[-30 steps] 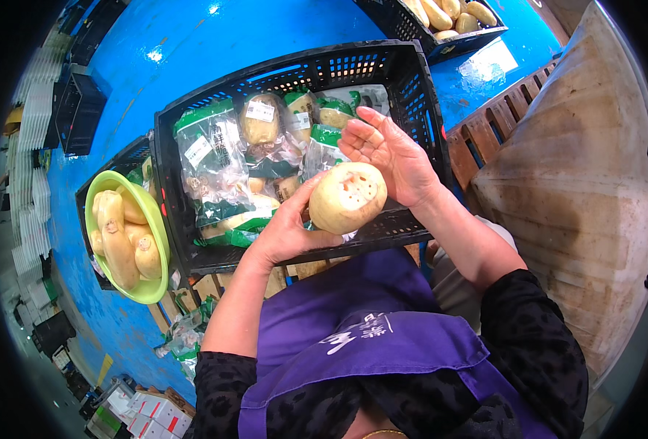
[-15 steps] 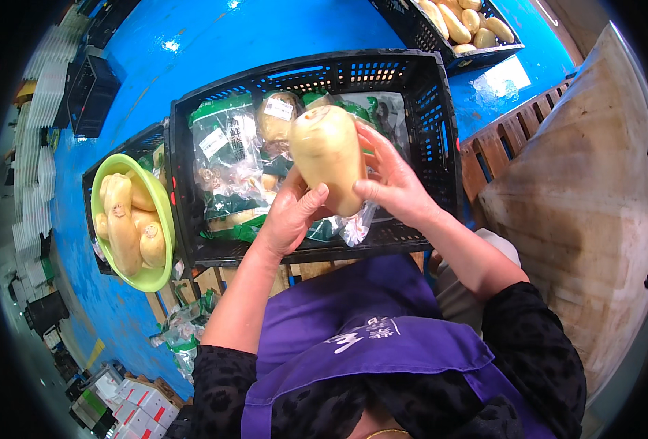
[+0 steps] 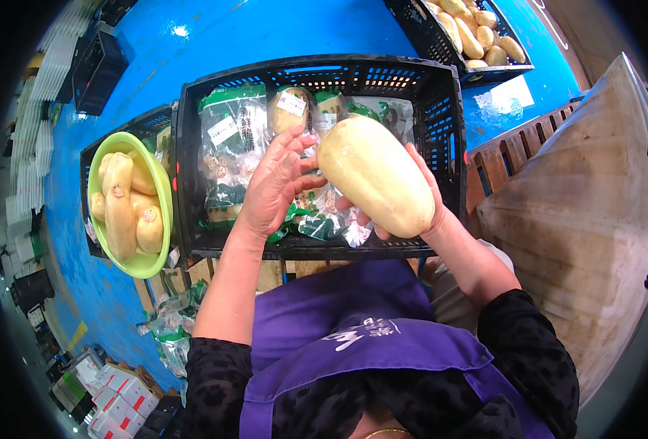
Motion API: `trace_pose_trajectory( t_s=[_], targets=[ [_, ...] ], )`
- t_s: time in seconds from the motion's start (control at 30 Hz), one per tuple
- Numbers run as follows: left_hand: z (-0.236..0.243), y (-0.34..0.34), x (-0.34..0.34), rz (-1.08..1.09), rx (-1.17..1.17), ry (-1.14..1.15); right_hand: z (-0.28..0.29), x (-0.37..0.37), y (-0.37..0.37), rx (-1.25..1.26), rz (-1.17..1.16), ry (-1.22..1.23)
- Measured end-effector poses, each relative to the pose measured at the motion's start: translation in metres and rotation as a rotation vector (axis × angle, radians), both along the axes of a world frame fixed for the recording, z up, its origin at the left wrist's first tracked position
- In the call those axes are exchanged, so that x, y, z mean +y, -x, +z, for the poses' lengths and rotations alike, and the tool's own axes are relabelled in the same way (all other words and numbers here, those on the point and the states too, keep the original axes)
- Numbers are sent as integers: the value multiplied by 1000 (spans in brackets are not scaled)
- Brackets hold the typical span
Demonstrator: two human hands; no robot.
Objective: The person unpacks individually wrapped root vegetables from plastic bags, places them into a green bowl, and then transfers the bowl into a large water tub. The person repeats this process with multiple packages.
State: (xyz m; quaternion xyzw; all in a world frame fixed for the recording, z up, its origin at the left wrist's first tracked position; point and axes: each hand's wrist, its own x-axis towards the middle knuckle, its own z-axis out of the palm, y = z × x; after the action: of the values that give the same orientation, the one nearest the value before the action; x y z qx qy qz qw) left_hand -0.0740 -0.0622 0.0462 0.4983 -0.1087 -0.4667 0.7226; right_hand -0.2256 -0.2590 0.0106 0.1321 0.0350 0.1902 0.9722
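A thick, pale yellow lotus root segment point(image 3: 375, 175) lies tilted in my right hand point(image 3: 437, 209), whose thumb shows along its far right side. Most of that hand's fingers are hidden under the root. My left hand point(image 3: 274, 183) is off the root, just left of it, with its fingers spread and nothing in them. Both hands are above a black plastic crate point(image 3: 317, 253) with perforated walls. In the crate lie several clear and green printed bags point(image 3: 229, 150) of lotus root with white labels.
Left of the crate, a lime-green basin point(image 3: 164, 219) of bare lotus roots rests on another black crate point(image 3: 87, 183). Crumpled bags point(image 3: 174, 333) lie at lower left. A crate of roots point(image 3: 478, 73) stands at far right, near a wooden pallet point(image 3: 514, 150) and a large, stained, pale sheet point(image 3: 573, 241).
My left hand has let go of the lotus root and opened beside it. The root has shifted right and tipped over, now held by my right hand alone.
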Motion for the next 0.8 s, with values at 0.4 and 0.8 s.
trace_pose_trajectory(
  t_s=[0.4,0.8],
  targets=[
    [-6,3,0,-135,167,-118,-45,11,7,27,346,48],
    [-20,2,9,-272,348,-335,14,1,-1,169,-225,1371]
  ],
)
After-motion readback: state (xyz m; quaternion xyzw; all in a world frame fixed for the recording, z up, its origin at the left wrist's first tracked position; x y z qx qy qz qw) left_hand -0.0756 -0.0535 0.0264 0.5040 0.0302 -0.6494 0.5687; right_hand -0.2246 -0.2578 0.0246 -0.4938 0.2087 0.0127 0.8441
